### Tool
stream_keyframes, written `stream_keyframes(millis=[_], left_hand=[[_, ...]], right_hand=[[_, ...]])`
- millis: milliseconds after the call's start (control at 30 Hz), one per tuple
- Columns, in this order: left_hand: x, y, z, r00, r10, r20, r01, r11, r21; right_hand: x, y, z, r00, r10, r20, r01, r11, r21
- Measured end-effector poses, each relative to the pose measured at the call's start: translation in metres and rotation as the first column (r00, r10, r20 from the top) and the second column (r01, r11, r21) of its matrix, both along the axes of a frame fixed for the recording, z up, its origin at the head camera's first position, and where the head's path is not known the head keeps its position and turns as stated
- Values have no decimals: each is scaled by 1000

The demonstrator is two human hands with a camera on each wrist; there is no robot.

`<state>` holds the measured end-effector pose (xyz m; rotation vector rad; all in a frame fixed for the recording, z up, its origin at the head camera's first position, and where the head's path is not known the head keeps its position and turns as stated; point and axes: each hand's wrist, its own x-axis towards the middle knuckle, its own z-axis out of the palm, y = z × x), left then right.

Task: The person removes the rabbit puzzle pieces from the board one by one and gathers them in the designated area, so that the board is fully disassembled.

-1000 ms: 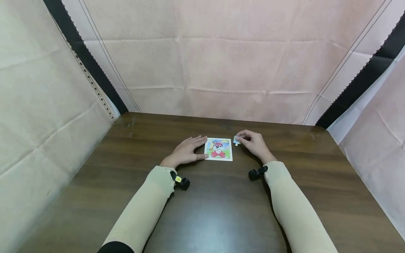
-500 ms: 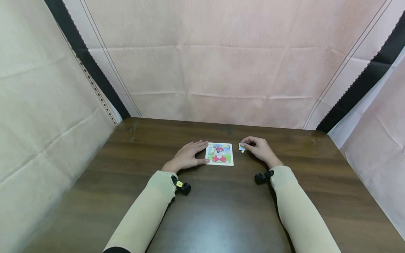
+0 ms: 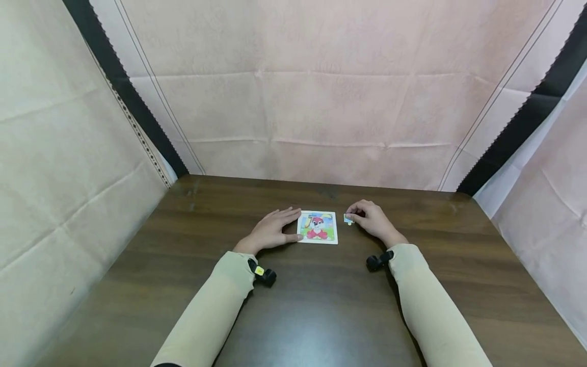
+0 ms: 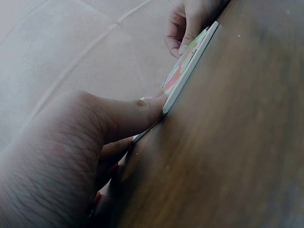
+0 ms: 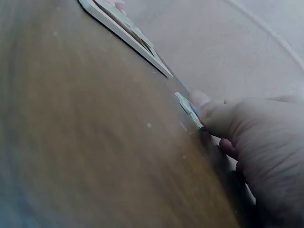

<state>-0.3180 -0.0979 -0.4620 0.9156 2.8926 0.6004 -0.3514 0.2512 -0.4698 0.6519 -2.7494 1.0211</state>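
A small square jigsaw puzzle (image 3: 317, 228) with a white frame and a red-and-white cartoon animal lies flat on the table. My left hand (image 3: 271, 230) rests at its left side, fingers extended, thumb touching the near left corner; the left wrist view shows the thumb against the frame's edge (image 4: 192, 66). Just right of the frame, my right hand (image 3: 373, 221) pinches a light blue puzzle piece (image 3: 347, 220) between thumb and fingers. In the right wrist view the piece (image 5: 186, 108) sits low over the wood, apart from the frame's corner. The fingers partly cover it.
The brown wooden table (image 3: 293, 306) spreads out around both hands. Pale cloth walls (image 3: 293, 102) stand behind it and at both sides, with black strips at the corners. Each wrist wears a small black camera (image 3: 377, 261).
My right hand drew the puzzle piece rightward, away from the frame, then came slightly back left. The left hand stays at the frame. The head view has tilted up a little.
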Motion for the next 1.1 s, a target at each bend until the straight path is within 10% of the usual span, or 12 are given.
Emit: stream_keyframes(millis=[1100], left_hand=[[0, 0, 0, 1000, 0, -4, 0, 1000, -6]], right_hand=[[2, -2, 1, 999, -30, -20, 29, 1000, -8]])
